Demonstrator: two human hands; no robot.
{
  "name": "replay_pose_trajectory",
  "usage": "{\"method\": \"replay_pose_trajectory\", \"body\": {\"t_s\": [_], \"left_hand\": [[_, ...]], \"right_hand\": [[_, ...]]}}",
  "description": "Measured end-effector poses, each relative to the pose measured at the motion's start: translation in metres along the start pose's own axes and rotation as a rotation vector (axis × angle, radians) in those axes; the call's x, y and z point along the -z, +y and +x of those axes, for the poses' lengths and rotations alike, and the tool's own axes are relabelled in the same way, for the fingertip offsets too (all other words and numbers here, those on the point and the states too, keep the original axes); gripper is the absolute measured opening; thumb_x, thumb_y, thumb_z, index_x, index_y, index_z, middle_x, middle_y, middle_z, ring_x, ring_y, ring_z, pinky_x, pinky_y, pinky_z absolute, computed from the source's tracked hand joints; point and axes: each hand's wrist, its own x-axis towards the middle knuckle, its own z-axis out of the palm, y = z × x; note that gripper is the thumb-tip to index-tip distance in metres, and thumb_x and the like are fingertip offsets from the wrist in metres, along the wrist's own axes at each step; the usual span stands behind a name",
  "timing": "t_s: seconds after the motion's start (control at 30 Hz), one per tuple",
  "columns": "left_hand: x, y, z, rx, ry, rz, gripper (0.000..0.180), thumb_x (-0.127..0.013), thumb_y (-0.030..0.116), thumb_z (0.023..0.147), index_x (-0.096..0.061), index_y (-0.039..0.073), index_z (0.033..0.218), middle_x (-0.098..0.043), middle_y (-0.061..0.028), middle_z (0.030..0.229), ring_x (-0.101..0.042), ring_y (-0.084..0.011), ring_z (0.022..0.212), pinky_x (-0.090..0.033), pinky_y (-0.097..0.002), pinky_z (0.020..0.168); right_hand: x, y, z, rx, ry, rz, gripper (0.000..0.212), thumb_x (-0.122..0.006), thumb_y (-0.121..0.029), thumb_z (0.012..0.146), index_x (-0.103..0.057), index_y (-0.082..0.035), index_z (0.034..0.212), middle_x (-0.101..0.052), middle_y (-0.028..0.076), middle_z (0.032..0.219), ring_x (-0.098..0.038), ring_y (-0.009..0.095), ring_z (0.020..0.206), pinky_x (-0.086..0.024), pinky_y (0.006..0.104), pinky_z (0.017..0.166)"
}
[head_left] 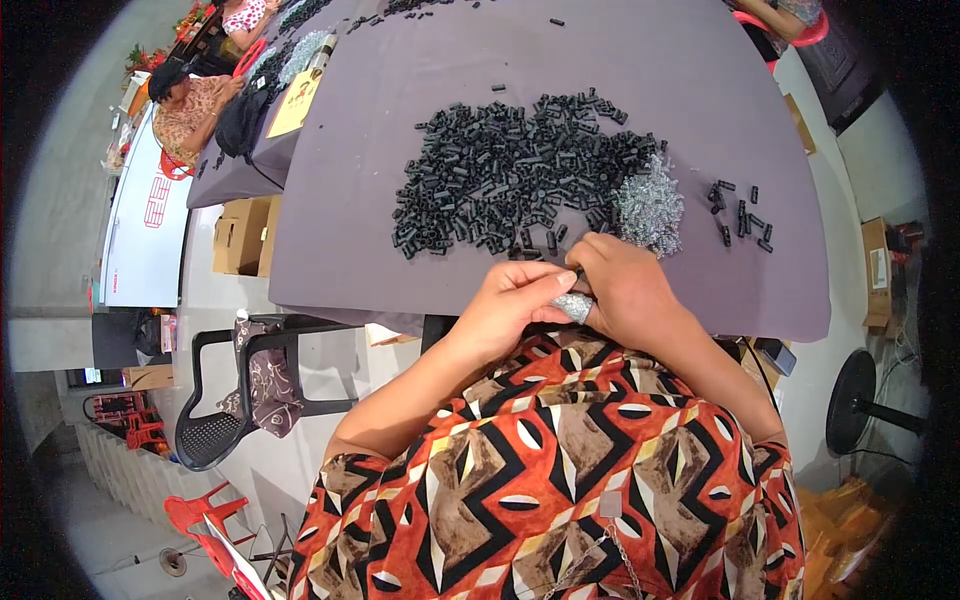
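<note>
A room with a pale floor surrounds the grey-covered tabletop [350,200], where a broad heap of black pieces [480,170] meets a pile of clear bits [652,208]. At the near edge, in front of both, a silvery bundle [574,307] sits between the person's hands. The left hand [510,297] has its grip pinched closed, thumb to fingers; I cannot tell what is inside. The right hand [635,288] curls its grip around the bundle. I'd keep the bundle steady and work lightly with the fingertips.
</note>
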Motion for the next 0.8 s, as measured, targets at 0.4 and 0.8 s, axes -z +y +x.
{"method": "replay_pose_trajectory", "body": {"t_s": [0.4,0.8], "left_hand": [[0.004,-0.015,0.007,-0.064,0.04,0.122,0.022,-0.06,0.011,0.098,-0.069,-0.006,0.109,-0.071,-0.0096,0.099,-0.068,-0.0133,0.084,-0.058,-0.0266,0.075],[0.0,-0.014,0.006,-0.061,0.015,0.328,0.025,-0.057,0.016,0.101,-0.068,-0.004,0.111,-0.071,-0.0071,0.1,-0.068,-0.0122,0.088,-0.057,-0.0257,0.078]], "right_hand": [[-0.01,0.007,-0.001,0.04,-0.044,-0.134,0.025,-0.071,-0.013,0.07,-0.055,-0.004,0.088,-0.059,0.011,0.082,-0.064,0.03,0.077,-0.052,0.0416,0.063],[-0.009,0.008,-0.008,-0.003,-0.093,-0.107,0.025,-0.07,-0.022,0.078,-0.057,-0.004,0.088,-0.061,0.012,0.082,-0.065,0.031,0.079,-0.053,0.0421,0.067]]}}
